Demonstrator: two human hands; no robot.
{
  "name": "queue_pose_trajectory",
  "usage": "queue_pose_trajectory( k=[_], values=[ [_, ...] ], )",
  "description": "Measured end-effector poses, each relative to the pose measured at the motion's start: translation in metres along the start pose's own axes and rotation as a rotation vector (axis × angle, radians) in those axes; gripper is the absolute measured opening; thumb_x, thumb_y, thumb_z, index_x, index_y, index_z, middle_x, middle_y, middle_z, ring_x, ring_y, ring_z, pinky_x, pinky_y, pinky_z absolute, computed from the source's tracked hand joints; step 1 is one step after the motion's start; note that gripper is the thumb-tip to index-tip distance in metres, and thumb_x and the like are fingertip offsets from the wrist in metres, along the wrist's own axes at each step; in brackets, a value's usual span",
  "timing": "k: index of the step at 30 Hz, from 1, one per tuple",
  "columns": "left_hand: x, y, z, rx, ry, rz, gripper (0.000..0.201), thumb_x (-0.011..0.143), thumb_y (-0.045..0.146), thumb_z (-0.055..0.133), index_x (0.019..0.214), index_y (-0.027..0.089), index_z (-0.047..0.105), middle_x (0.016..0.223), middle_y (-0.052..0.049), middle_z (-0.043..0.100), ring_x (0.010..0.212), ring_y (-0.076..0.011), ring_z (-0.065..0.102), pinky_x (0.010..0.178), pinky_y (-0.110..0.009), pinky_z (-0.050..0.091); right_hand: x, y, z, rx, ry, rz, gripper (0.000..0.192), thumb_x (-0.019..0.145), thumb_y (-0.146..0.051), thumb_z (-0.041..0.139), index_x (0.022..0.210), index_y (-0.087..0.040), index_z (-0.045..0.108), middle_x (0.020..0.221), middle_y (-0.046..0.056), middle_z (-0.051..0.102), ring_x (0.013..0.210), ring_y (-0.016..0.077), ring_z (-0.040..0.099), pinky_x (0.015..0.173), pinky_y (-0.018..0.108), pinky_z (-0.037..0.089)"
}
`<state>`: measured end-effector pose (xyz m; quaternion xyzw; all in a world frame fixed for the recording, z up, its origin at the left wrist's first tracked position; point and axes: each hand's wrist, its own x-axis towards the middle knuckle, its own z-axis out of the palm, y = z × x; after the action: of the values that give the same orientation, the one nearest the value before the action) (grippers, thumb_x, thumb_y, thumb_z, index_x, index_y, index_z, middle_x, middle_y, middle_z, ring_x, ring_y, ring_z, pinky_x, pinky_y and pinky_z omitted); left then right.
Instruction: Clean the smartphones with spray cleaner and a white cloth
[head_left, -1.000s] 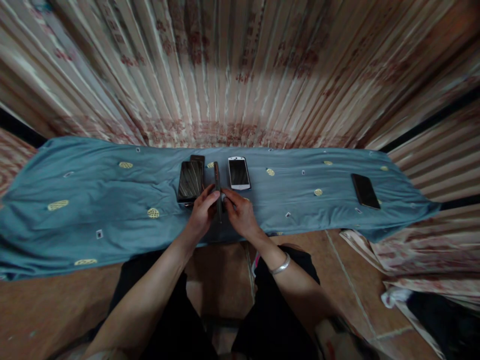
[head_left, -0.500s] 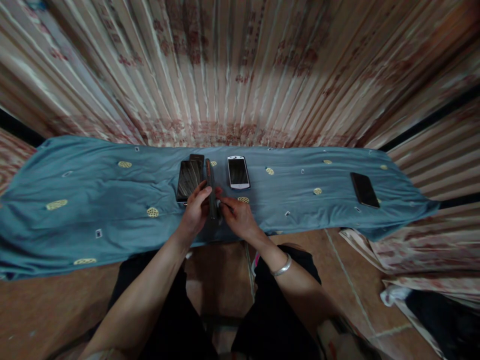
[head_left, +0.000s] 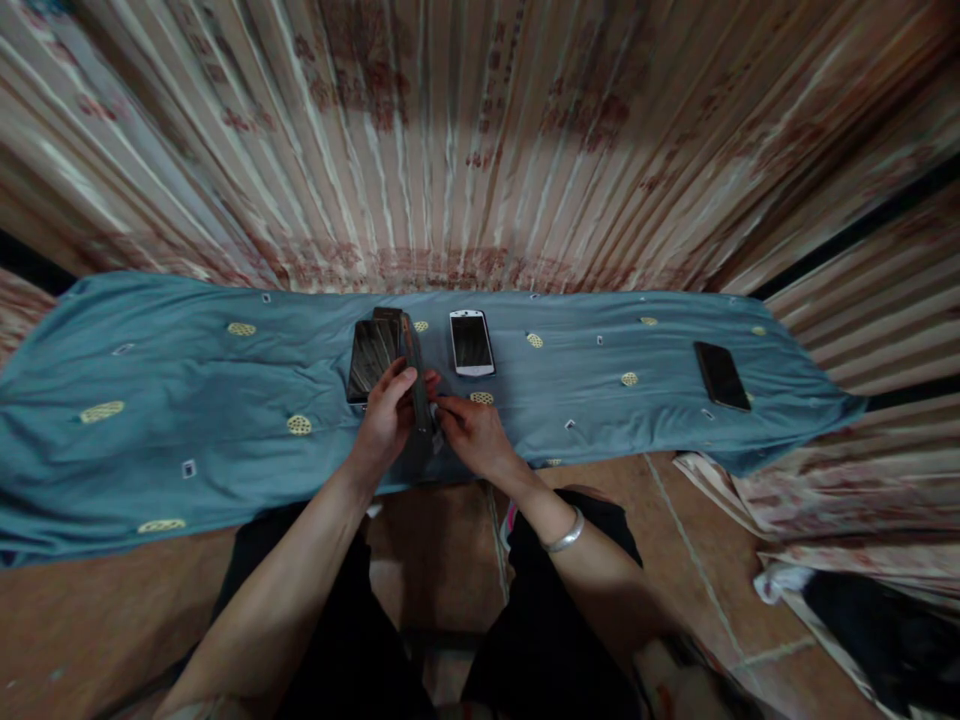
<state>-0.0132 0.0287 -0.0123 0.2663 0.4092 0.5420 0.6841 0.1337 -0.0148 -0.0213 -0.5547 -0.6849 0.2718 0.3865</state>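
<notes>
Head view: left hand (head_left: pixel 386 415) and right hand (head_left: pixel 471 432), forearms converging, pinch an edge-on dark phone (head_left: pixel 415 370) between them.

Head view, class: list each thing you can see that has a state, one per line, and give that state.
Left hand: gripping the thin dark phone.
Right hand: fingertips at the lower end of that phone.
Thin dark phone: held on edge, tilted.
Dark phones: stacked, flat, screens dark.
White phone: flat, face up, screen dark.
Black phone: flat, alone, far right.
Blue cloth: spread out, wrinkled.
Bracelet: on right wrist.
</notes>
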Motion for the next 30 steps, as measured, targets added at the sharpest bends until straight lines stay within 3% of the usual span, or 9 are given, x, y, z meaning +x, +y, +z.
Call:
queue_pose_trajectory(
  k=[9, 15, 22, 30],
  values=[
    [0.000, -0.009, 0.010, 0.001, 0.051, 0.011, 0.064, 0.064, 0.030, 0.092, 0.120, 0.022, 0.063, 0.082, 0.000, 0.080, 0.077, -0.0186, 0.077, 0.073, -0.028, 0.057, -0.002, -0.006, -0.009, 0.147, 0.110, -0.087, 0.029, 0.101, -0.022, 0.063, 0.123, -0.027, 0.081, 0.130, 0.003, 0.082, 0.123, 0.0207, 0.077, 0.110, 0.033, 0.059],
    [0.001, -0.008, 0.010, 0.011, 0.035, -0.027, 0.060, 0.066, 0.034, 0.091, 0.119, 0.021, 0.065, 0.087, -0.003, 0.082, 0.085, -0.0239, 0.080, 0.068, -0.029, 0.057, 0.000, 0.001, -0.005, 0.095, 0.079, -0.023, 0.031, 0.098, -0.016, 0.063, 0.121, -0.026, 0.081, 0.124, 0.005, 0.084, 0.119, 0.0229, 0.079, 0.107, 0.034, 0.060],
    [0.003, -0.008, 0.012, -0.016, -0.004, -0.015, 0.060, 0.064, 0.037, 0.093, 0.116, 0.022, 0.065, 0.086, -0.001, 0.082, 0.083, -0.0218, 0.080, 0.069, -0.029, 0.059, 0.001, 0.000, -0.008, 0.044, 0.047, 0.022, 0.034, 0.096, -0.013, 0.063, 0.122, -0.026, 0.081, 0.119, 0.004, 0.085, 0.112, 0.0233, 0.081, 0.101, 0.034, 0.061],
    [0.013, -0.011, 0.010, -0.042, 0.033, 0.100, 0.062, 0.063, 0.039, 0.095, 0.114, 0.023, 0.062, 0.083, 0.001, 0.079, 0.084, -0.0218, 0.079, 0.073, -0.029, 0.057, -0.008, -0.015, -0.018, 0.279, 0.100, -0.105, 0.027, 0.100, -0.031, 0.068, 0.122, -0.025, 0.081, 0.125, 0.005, 0.083, 0.118, 0.0215, 0.078, 0.106, 0.034, 0.061]
  ],
)
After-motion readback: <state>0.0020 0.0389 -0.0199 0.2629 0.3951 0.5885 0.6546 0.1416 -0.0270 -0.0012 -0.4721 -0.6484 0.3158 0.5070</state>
